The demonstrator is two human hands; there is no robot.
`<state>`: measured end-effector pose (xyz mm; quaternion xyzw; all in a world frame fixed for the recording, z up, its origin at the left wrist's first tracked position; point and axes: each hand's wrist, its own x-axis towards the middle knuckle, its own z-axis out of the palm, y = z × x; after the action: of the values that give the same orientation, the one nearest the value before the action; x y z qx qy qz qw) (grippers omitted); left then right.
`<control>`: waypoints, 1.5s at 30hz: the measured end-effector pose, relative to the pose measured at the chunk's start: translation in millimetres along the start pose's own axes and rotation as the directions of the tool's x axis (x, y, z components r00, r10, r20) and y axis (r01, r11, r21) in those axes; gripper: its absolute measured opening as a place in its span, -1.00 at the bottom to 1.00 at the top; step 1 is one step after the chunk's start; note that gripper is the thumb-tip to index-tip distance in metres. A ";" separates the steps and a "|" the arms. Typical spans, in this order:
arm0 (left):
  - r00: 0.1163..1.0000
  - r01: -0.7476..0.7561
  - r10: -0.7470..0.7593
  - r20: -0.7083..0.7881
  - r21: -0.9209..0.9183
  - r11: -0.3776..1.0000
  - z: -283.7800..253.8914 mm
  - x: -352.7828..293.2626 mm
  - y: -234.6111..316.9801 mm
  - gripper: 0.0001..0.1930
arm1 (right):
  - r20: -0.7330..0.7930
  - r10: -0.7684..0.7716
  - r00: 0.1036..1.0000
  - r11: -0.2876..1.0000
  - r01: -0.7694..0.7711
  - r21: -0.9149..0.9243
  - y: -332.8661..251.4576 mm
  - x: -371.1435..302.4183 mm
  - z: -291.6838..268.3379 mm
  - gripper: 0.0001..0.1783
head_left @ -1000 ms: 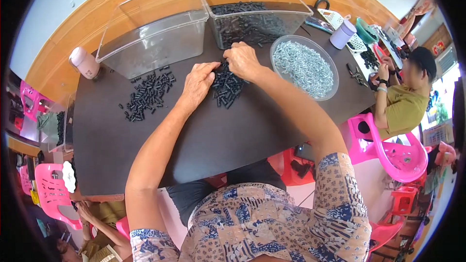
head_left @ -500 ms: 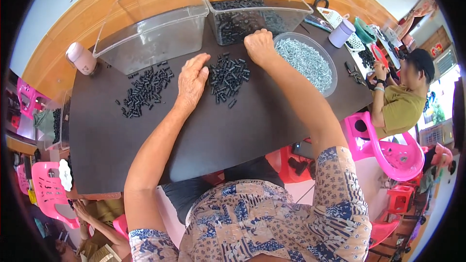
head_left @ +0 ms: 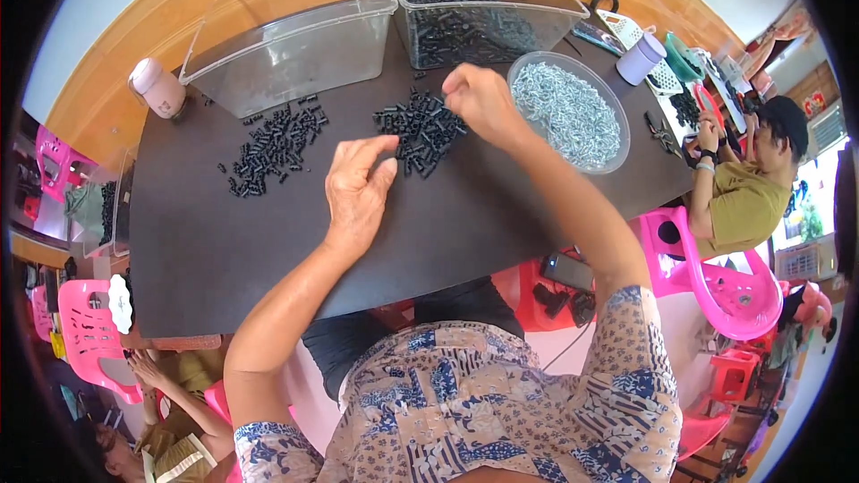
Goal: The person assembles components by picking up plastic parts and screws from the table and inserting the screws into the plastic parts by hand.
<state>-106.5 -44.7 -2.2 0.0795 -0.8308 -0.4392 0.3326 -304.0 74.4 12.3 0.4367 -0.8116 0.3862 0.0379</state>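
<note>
My left hand (head_left: pixel 356 192) is over the dark table, its thumb and forefinger apart, at the left edge of a pile of small black cylindrical parts (head_left: pixel 425 134). Nothing can be made out between its fingers. My right hand (head_left: pixel 483 105) is at the right edge of that pile, its fingers curled in and slightly blurred. Whatever it may hold is hidden. Further left lies a second pile of the same black parts (head_left: pixel 273 148). Close to my right forearm stands a round clear tub (head_left: pixel 621 130) full of small silvery metal pieces (head_left: pixel 565 112).
Behind the piles stand a clear plastic bin (head_left: pixel 295 58) and another bin (head_left: pixel 488 58) holding black parts. A pink bottle (head_left: pixel 157 88) is at the far left; a lilac cup (head_left: pixel 641 59) and pliers (head_left: pixel 659 131) are on the right. Another person (head_left: pixel 752 188) sits at the right.
My right hand has come down from the bin's front to the right edge of the near pile. The left hand has drawn a little nearer to me, its thumb now apart from the forefinger.
</note>
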 end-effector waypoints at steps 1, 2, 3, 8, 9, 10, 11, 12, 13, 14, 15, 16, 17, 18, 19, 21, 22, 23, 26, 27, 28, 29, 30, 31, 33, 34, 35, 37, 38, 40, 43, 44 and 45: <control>0.997 0.079 -0.079 -0.001 -0.094 0.992 1.7 -3.6 1.4 -0.74 | 0.015 0.008 1.000 0.986 -0.011 0.169 -9.7 -15.6 0.1 -0.83; 0.997 0.079 -0.079 -0.003 -0.095 0.992 3.9 -4.2 4.5 -0.74 | 0.032 0.018 0.999 0.944 -0.028 0.329 -17.9 -30.4 0.0 -0.80; 0.969 0.243 -0.247 0.024 -0.304 0.921 5.0 -5.6 9.1 -0.77 | 0.048 0.043 0.998 0.930 -0.058 0.363 -29.5 -43.1 0.0 -0.80; 0.885 0.433 -0.440 0.153 -0.620 0.655 6.1 -9.7 31.3 -0.82 | 0.049 0.126 0.991 0.804 -0.131 0.580 -70.1 -80.6 4.9 -0.83; 0.878 0.440 -0.460 0.130 -0.598 0.670 6.0 -13.7 35.5 -0.82 | 0.028 0.104 0.994 0.843 -0.103 0.529 -73.8 -85.3 7.6 -0.83; 0.874 0.443 -0.474 0.108 -0.579 0.685 5.6 -15.5 38.1 -0.83 | 0.006 0.085 0.996 0.860 -0.076 0.504 -77.4 -88.6 9.0 -0.82; 0.878 0.438 -0.468 0.101 -0.564 0.700 5.3 -17.8 36.1 -0.84 | -0.016 0.065 0.998 0.877 -0.050 0.478 -81.3 -92.0 10.8 -0.81; 0.880 0.434 -0.466 0.096 -0.564 0.703 4.0 -20.2 33.2 -0.84 | -0.054 0.039 0.998 0.909 -0.013 0.416 -85.8 -95.1 13.0 -0.80; 0.872 0.449 -0.475 0.116 -0.576 0.684 2.9 -22.8 30.5 -0.85 | -0.054 0.037 0.998 0.909 -0.011 0.417 -86.9 -98.0 14.5 -0.80; 0.865 0.463 -0.483 0.136 -0.587 0.664 2.0 -25.3 29.4 -0.85 | -0.081 -0.011 0.997 0.925 0.041 0.379 -86.7 -100.7 16.4 -0.79; 0.865 0.462 -0.483 0.135 -0.588 0.664 1.8 -28.1 29.9 -0.85 | -0.106 -0.058 0.993 0.937 0.091 0.338 -87.3 -103.3 17.7 -0.79; 0.848 0.482 -0.508 0.154 -0.624 0.615 1.8 -30.7 30.9 -0.83 | -0.132 -0.052 0.990 0.929 0.096 0.357 -88.8 -105.7 18.6 -0.79; 0.828 0.500 -0.532 0.174 -0.657 0.563 2.0 -33.0 31.8 -0.81 | -0.131 -0.053 0.990 0.929 0.097 0.357 -88.9 -106.3 19.8 -0.79; 0.828 0.501 -0.533 0.175 -0.658 0.563 3.0 -35.2 33.2 -0.81 | -0.175 -0.048 0.983 0.918 0.113 0.381 -88.5 -107.2 21.5 -0.79; 0.829 0.488 -0.530 0.176 -0.691 0.533 4.7 -37.5 35.2 -0.80 | -0.218 -0.040 0.975 0.906 0.127 0.404 -88.4 -108.6 22.3 -0.79; 0.828 0.479 -0.530 0.182 -0.723 0.498 6.8 -39.2 36.7 -0.79 | -0.221 -0.028 0.975 0.906 0.119 0.407 -88.3 -110.5 23.0 -0.78; 0.825 0.476 -0.537 0.175 -0.727 0.495 6.2 -40.1 36.6 -0.77 | -0.222 -0.021 0.975 0.902 0.114 0.417 -89.3 -112.1 24.4 -0.76; 0.822 0.474 -0.544 0.168 -0.730 0.491 5.3 -41.9 36.8 -0.76 | -0.216 -0.016 0.976 0.901 0.108 0.421 -92.0 -112.7 24.4 -0.76; 0.847 0.424 -0.519 0.112 -0.731 0.535 2.9 -47.4 39.8 -0.77 | -0.209 -0.040 0.977 0.901 0.126 0.415 -97.7 -114.9 22.4 -0.73; 0.844 0.429 -0.523 0.116 -0.730 0.531 2.5 -49.4 39.3 -0.77 | -0.189 -0.060 0.980 0.897 0.136 0.421 -97.5 -116.8 22.8 -0.71; 0.853 0.410 -0.515 0.084 -0.718 0.562 1.7 -50.6 39.6 -0.79 | -0.169 -0.083 0.982 0.893 0.148 0.425 -97.7 -117.7 22.3 -0.70; 0.861 0.390 -0.505 0.053 -0.705 0.592 1.2 -51.7 39.8 -0.81 | -0.168 -0.081 0.983 0.894 0.146 0.424 -98.2 -119.3 22.4 -0.70; 0.861 0.392 -0.506 0.054 -0.706 0.590 1.5 -52.8 39.7 -0.81 | -0.159 -0.067 0.985 0.877 0.134 0.461 -99.0 -121.5 22.8 -0.70; 0.877 0.369 -0.480 0.030 -0.682 0.632 1.6 -54.8 38.6 -0.82 | -0.150 -0.052 0.987 0.858 0.121 0.499 -99.9 -123.6 24.2 -0.71; 0.892 0.345 -0.452 0.007 -0.656 0.671 1.2 -57.8 38.0 -0.84 | -0.142 -0.025 0.990 0.855 0.095 0.511 -102.1 -125.3 27.1 -0.71; 0.882 0.360 -0.472 0.016 -0.670 0.649 1.0 -59.1 38.6 -0.84 | -0.135 0.001 0.991 0.851 0.070 0.521 -103.3 -125.9 28.5 -0.71; 0.871 0.374 -0.491 0.026 -0.683 0.627 0.7 -60.3 39.1 -0.84 | -0.134 0.001 0.991 0.851 0.070 0.521 -104.3 -126.3 29.7 -0.71; 0.869 0.379 -0.495 0.028 -0.682 0.626 -1.1 -63.7 39.9 -0.84 | -0.145 0.040 0.989 0.835 0.046 0.548 -106.3 -126.8 31.9 -0.71; 0.866 0.383 -0.498 0.030 -0.681 0.625 -2.1 -64.6 40.2 -0.84 | -0.144 0.039 0.989 0.835 0.047 0.549 -106.8 -127.4 32.3 -0.71; 0.852 0.403 -0.521 0.045 -0.691 0.600 -1.9 -63.6 42.7 -0.84 | -0.159 0.041 0.986 0.855 0.048 0.517 -106.6 -129.2 32.5 -0.76; 0.829 0.429 -0.547 0.116 -0.759 0.489 -1.4 -62.8 38.9 -0.83 | -0.261 -0.023 0.965 0.872 0.147 0.467 -104.8 -132.4 33.9 -0.81; 0.819 0.435 -0.548 0.171 -0.808 0.398 -1.6 -61.5 37.8 -0.83 | -0.303 -0.075 0.950 0.889 0.202 0.412 -105.9 -131.3 33.4 -0.82; 0.814 0.424 -0.562 0.149 -0.814 0.397 -2.7 -61.4 39.2 -0.83 | -0.342 -0.130 0.931 0.901 0.254 0.351 -108.5 -129.5 33.4 -0.83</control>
<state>-51.5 3.1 -0.1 0.1911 -0.4399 -0.8423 0.2458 -135.0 105.6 1.6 0.4481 -0.6547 0.5977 0.1156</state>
